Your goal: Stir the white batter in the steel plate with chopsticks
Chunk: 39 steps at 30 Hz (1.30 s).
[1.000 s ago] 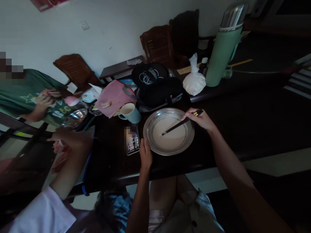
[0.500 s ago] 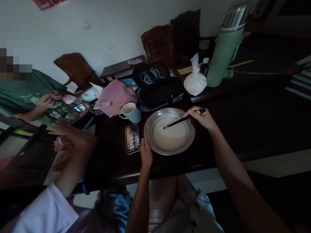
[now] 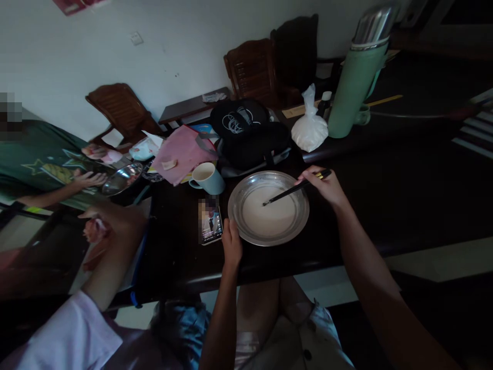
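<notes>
A round, shallow metal basin (image 3: 235, 222) with whitish liquid (image 3: 265, 218) in it stands on the dark table in front of me. My left hand (image 3: 232, 241) grips its near left rim, fingers together along the edge. My right hand (image 3: 322, 186) is closed round black chopsticks (image 3: 289, 190) with gold bands, held above the basin's right rim. Their tips slant down to the left and meet the liquid near its middle. Left of the basin lies a phone (image 3: 211, 223) with its screen lit, just beside my left hand.
Behind the basin are a light blue mug (image 3: 208, 179), a black bag (image 3: 250, 146), a tied plastic bag of white powder (image 3: 310, 132) and a tall green thermos (image 3: 348, 92). At left, two people work near another metal bowl (image 3: 123, 180) and reddish meat (image 3: 98, 231).
The chopsticks and my right hand have shifted slightly right. My left hand and the basin stay put. At left, the other people's hands have moved.
</notes>
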Motion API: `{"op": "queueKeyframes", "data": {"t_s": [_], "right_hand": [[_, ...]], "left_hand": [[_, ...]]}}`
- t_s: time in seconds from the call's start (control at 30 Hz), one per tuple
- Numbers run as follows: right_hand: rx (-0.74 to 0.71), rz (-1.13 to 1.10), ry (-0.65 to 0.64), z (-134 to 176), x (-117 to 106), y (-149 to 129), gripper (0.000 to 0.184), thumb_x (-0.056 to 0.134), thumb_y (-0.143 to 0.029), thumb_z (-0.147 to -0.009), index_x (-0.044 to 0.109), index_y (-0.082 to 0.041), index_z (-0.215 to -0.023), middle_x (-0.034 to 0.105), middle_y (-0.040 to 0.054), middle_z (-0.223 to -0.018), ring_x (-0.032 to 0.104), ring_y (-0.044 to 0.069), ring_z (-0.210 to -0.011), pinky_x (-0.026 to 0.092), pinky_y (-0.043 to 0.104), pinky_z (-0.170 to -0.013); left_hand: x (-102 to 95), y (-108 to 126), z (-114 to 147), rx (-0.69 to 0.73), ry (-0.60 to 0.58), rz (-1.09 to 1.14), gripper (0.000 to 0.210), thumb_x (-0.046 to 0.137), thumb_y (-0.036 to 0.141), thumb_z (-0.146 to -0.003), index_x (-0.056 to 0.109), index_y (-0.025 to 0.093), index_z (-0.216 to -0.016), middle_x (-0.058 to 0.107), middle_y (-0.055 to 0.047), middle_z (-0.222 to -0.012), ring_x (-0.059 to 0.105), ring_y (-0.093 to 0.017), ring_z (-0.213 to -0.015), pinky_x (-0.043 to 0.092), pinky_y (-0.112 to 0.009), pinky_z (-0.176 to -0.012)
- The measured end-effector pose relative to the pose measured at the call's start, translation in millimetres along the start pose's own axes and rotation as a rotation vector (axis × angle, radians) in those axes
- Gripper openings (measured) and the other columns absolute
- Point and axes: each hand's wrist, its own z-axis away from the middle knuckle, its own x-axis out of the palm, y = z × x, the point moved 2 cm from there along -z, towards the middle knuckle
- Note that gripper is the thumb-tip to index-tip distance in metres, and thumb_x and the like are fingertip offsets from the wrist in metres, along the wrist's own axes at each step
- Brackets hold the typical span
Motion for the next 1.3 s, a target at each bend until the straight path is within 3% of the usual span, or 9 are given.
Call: {"op": "queueKeyframes", "data": {"t_s": [0.13,0.27,0.47,0.7,0.8,0.93,1.13,1.2,1.3], "right_hand": [[0.048,-0.051,-0.071,2,0,1,0.03,0.061,-0.049,-0.083,0.069,-0.022,-0.073,0.071,0.0019,-0.065,0.068,0.019,-0.067,0.051,0.031,-0.069],[-0.018,0.018,-0.173,2,8,-2,0.03,0.06,-0.048,-0.083,0.071,-0.022,-0.073,0.074,0.0028,-0.077,0.069,0.019,-0.078,0.051,0.031,-0.076],[0.004,0.026,0.068,-1,-5,-1,0.028,0.061,-0.048,-0.083,0.069,-0.022,-0.076,0.072,0.0016,-0.067,0.069,0.018,-0.07,0.051,0.031,-0.074],[-0.004,0.012,-0.171,2,7,-1,0.031,0.06,-0.049,-0.084,0.07,-0.022,-0.073,0.074,0.0031,-0.076,0.069,0.019,-0.078,0.052,0.031,-0.076],[-0.026,0.049,-0.1,0,6,-1,0.032,0.059,-0.052,-0.083,0.07,-0.022,-0.075,0.074,0.0036,-0.079,0.069,0.02,-0.081,0.052,0.033,-0.078],[0.042,0.02,0.067,-1,-5,-1,0.035,0.062,-0.056,-0.079,0.068,-0.022,-0.074,0.072,0.0028,-0.065,0.069,0.021,-0.069,0.053,0.036,-0.075],[0.039,-0.014,-0.147,3,7,-2,0.035,0.061,-0.054,-0.081,0.07,-0.022,-0.072,0.074,0.0038,-0.073,0.07,0.021,-0.076,0.052,0.033,-0.076],[-0.001,0.015,-0.137,2,8,-3,0.033,0.06,-0.052,-0.082,0.071,-0.022,-0.073,0.074,0.0039,-0.077,0.069,0.02,-0.08,0.051,0.032,-0.078],[0.0,0.016,-0.003,-1,1,-2,0.031,0.061,-0.051,-0.082,0.07,-0.022,-0.074,0.073,0.0031,-0.071,0.069,0.019,-0.074,0.051,0.032,-0.076]], "left_hand": [[-0.1,-1,0,0.011,-0.007,0.005,0.047,0.033,0.061,-0.089,0.048,0.019,-0.075,0.046,0.002,-0.068,0.044,-0.012,-0.066,0.038,-0.025,-0.064],[-0.2,1,0,0.017,-0.005,0.014,0.047,0.033,0.063,-0.089,0.045,0.02,-0.072,0.043,0.003,-0.065,0.041,-0.011,-0.063,0.036,-0.025,-0.06],[0.3,4,1,0.009,-0.016,0.011,0.048,0.032,0.064,-0.088,0.043,0.02,-0.072,0.042,0.003,-0.066,0.041,-0.012,-0.064,0.036,-0.026,-0.061],[0.1,3,0,0.005,-0.009,0.005,0.049,0.032,0.064,-0.088,0.046,0.02,-0.073,0.044,0.002,-0.068,0.042,-0.012,-0.065,0.036,-0.026,-0.063],[0.1,3,0,0.009,-0.003,0.001,0.048,0.033,0.064,-0.088,0.044,0.02,-0.071,0.043,0.003,-0.066,0.042,-0.012,-0.064,0.036,-0.026,-0.062],[0.1,2,0,-0.001,-0.004,0.005,0.048,0.033,0.065,-0.087,0.046,0.02,-0.072,0.044,0.003,-0.066,0.042,-0.012,-0.064,0.037,-0.026,-0.062],[-0.5,2,1,-0.008,-0.007,0.002,0.048,0.033,0.063,-0.088,0.047,0.02,-0.073,0.044,0.002,-0.066,0.042,-0.012,-0.065,0.037,-0.026,-0.062],[-0.5,3,1,-0.004,-0.006,0.001,0.048,0.033,0.063,-0.088,0.047,0.019,-0.074,0.044,0.002,-0.067,0.042,-0.012,-0.065,0.037,-0.026,-0.063],[-0.3,3,1,0.002,-0.011,0.005,0.049,0.033,0.064,-0.088,0.045,0.02,-0.073,0.043,0.003,-0.066,0.041,-0.011,-0.064,0.037,-0.026,-0.062]]}}
